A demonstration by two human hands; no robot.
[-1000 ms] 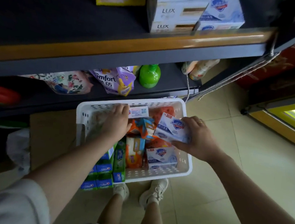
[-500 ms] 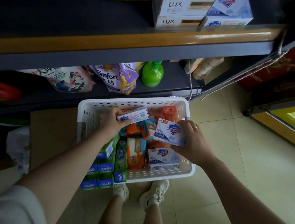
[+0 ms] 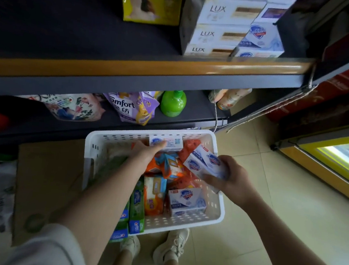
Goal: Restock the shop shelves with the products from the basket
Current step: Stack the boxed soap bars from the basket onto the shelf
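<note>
step in hand: picking soap out of the basket (image 3: 214,218), both hands loaded, nothing shelved from this grab yet. basket sits on the floor at the person's feet, in front of the low shelf.

left hand (image 3: 146,155) reaches in near the far wall, fingers pinched on a small white soap box (image 3: 166,141) with a blue shield logo and a qr-type code on its face. right hand (image 3: 231,179) is clenched round another white soap box (image 3: 203,163), same blue shield mark, held tilted over the basket's right side. could be two boxes stacked in that hand, cannot tell.

still in the basket: one more shield soap box (image 3: 186,200) near the front right, orange packs (image 3: 155,196) in the middle, green toothpaste cartons (image 3: 137,211) along the left, red-orange stuff at the back.

next move, my guess: lift both boxes up to the top shelf (image 3: 145,65), where matching shield boxes (image 3: 262,37) already sit at the right end beside the stacked "lux" cartons (image 3: 216,23). needs a raise past the orange shelf lip and a set-down on top of or next to that stack.

other readable text: "lux" on three cartons; "comfort" (first letter cut off) on a purple pouch (image 3: 132,107) on the low shelf, beside a green bottle (image 3: 173,103). chinese print on the packs is too small to read.
</note>
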